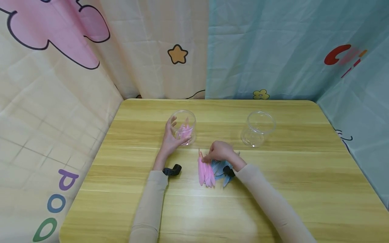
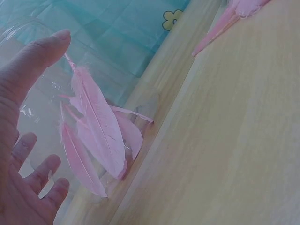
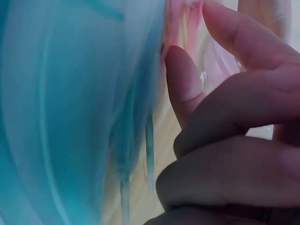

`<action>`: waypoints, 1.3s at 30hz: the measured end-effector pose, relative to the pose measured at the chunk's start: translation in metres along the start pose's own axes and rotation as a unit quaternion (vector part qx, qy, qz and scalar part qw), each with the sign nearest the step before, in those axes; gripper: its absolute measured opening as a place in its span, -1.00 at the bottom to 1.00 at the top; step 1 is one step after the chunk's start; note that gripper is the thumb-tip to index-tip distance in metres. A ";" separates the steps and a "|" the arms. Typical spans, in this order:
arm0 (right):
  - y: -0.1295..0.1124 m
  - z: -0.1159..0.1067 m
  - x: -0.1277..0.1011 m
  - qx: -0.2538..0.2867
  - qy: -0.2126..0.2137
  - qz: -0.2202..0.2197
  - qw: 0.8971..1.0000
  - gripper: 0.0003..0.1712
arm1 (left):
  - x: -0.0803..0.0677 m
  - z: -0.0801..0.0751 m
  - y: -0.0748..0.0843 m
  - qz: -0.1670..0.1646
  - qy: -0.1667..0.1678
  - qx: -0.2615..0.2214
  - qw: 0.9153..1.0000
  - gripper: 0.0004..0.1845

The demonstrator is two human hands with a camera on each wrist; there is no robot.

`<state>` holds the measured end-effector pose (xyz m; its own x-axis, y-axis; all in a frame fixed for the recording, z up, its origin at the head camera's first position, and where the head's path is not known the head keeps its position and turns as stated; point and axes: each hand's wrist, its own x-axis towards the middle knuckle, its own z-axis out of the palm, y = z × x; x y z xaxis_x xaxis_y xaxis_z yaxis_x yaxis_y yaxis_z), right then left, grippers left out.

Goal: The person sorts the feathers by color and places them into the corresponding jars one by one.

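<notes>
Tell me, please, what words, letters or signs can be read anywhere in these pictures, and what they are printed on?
"D O O": big coloured letters on the left curtain, purple, blue, green, running downwards.
A red "C"-like shape on the right curtain: blurred, not readable.
Left jar, right jar, feathers: no text.

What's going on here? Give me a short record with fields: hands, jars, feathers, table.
left hand: fingers spread round the left jar, touching its side
right hand: curled over the feather pile, fingertips at the pink feathers
left jar: clear, upright, holds a few pink feathers
right jar: clear, upright, looks empty, apart from both hands
blue feathers: on the table, partly under the right hand, beside the pink ones
table: light wood, printed curtains behind
</notes>
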<state>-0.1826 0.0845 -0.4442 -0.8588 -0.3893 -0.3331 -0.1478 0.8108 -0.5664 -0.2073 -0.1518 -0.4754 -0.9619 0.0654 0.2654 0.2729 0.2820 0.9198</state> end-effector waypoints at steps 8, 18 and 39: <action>0.002 0.011 0.002 0.011 0.017 -0.004 1.000 -0.62 | 0.001 0.001 -0.005 -0.003 0.002 -0.002 1.000 0.19; 0.001 0.018 0.002 0.054 0.011 -0.002 0.998 -0.50 | 0.002 -0.002 -0.002 -0.006 0.006 -0.005 1.000 0.19; 0.010 0.006 0.000 0.227 -0.001 -0.025 0.973 -0.77 | 0.002 0.001 -0.003 0.002 -0.003 -0.001 1.000 0.19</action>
<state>-0.1810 0.0901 -0.4537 -0.8545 -0.4252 -0.2983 0.0435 0.5137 -0.8569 -0.2102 -0.1518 -0.4775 -0.9608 0.0715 0.2679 0.2771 0.2790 0.9194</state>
